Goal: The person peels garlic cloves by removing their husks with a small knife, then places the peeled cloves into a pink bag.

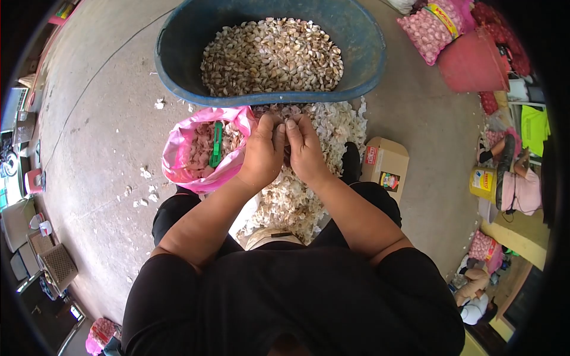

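My left hand (262,149) and my right hand (306,149) meet over my lap, fingertips pinched together; whatever they hold is hidden by the fingers. Just beyond them stands a large dark blue tub (172,59) with a heap of loose garlic cloves (273,56) inside. Left of my left hand is an open pink plastic bag (175,157) containing garlic. On top of that garlic lies a green tool (217,144), perhaps a cutter. Beneath both hands, papery garlic skins (291,202) are piled between my legs.
A cardboard box (386,166) lies beside my right foot. Farther right are a pink net sack of garlic (430,29), a red tub (472,62), a yellow bucket (483,183) and seated people. A black cable (98,86) crosses the concrete floor at left.
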`<state>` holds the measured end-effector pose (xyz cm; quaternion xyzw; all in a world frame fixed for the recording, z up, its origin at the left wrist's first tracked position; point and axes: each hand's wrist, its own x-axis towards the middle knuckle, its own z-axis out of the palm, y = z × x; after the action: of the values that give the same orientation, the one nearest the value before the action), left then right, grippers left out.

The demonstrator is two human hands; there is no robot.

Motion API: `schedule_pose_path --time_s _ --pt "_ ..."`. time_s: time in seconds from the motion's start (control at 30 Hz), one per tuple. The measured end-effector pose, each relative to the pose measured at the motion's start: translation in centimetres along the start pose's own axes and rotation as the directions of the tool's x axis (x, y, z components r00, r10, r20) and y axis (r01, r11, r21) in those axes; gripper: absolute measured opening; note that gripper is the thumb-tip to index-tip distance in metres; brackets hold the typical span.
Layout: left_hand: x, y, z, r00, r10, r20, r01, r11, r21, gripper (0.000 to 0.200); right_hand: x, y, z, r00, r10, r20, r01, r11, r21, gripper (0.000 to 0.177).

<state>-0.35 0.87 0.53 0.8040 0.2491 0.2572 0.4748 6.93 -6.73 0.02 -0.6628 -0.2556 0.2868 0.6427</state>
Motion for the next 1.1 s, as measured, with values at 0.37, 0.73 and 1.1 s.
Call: schedule_pose_path --time_s 0.37,0.73,1.1 --pt "0.8 0.6 -1.0 0.954 -0.2 0.223 0.271 0.894 -0.357 0.008 1.4 -1.4 -3.0 0.687 0.574 0.446 -0.709 0.394 0.585 0.031" --pt "1.5 -1.2 -1.8 0.768 -0.415 0.488 0.629 0.347 -0.696 0.014 1.6 -2.5 -3.3 0.875 0.442 0.195 -0.48 0.844 0.239 0.018" --pt "0.3 0.5 -1.7 0.738 -0.397 0.546 0.655 0.619 -0.435 0.031 0.3 -0.3 -2.5 0.962 0.158 0.222 -0.016 0.846 -0.533 0.021"
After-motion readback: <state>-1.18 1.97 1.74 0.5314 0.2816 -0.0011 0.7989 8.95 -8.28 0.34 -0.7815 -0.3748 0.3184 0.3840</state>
